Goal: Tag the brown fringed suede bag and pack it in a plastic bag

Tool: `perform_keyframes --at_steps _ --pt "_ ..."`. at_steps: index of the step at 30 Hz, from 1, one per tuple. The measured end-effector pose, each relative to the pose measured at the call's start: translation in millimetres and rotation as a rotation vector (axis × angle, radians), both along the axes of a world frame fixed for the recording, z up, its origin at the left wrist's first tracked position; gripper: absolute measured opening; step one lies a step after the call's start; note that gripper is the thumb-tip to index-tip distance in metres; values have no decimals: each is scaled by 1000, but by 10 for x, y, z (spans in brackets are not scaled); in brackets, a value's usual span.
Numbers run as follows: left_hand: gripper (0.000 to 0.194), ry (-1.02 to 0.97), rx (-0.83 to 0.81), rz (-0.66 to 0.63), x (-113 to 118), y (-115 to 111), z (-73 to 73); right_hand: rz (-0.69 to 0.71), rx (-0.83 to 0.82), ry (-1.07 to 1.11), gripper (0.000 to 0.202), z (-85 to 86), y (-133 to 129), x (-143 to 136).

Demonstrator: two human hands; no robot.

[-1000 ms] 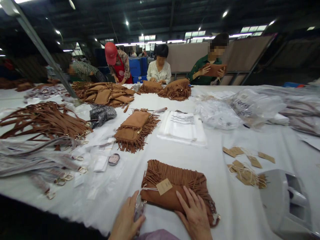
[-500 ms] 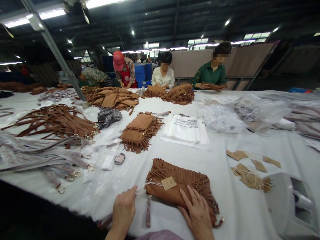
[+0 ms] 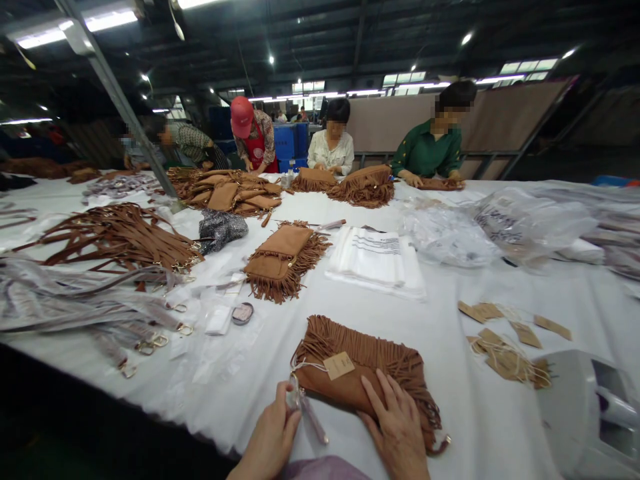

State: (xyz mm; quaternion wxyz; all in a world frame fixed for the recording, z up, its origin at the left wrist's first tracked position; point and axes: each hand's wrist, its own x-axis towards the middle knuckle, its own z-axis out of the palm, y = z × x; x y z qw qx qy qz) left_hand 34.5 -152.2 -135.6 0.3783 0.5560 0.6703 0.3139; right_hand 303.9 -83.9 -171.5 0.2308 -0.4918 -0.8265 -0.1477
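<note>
Steadying fringed purse, maybe: right hand flat, fingers apart. Left hand by wrapped pull, purse's 8 o'clock; can't tell if pinching.

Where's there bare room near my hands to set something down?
White cloth shows between the fringed bag under your right hand and the paper tags and grey device; another strip runs from that bag to the printed white stack. It's crowded at left with brown straps and wrapped straps, and at far right with clear plastic bags.
</note>
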Motion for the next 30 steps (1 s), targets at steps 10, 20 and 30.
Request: perform_keyframes --at_steps 10,20,30 --pt "49 -764 -57 370 665 354 -85 -18 -7 4 49 40 42 -17" --pt "66 -885 -103 392 906 523 -160 -67 27 -15 57 -30 86 25" --pt "26 -106 -20 118 644 588 -218 112 -158 39 61 122 47 246"
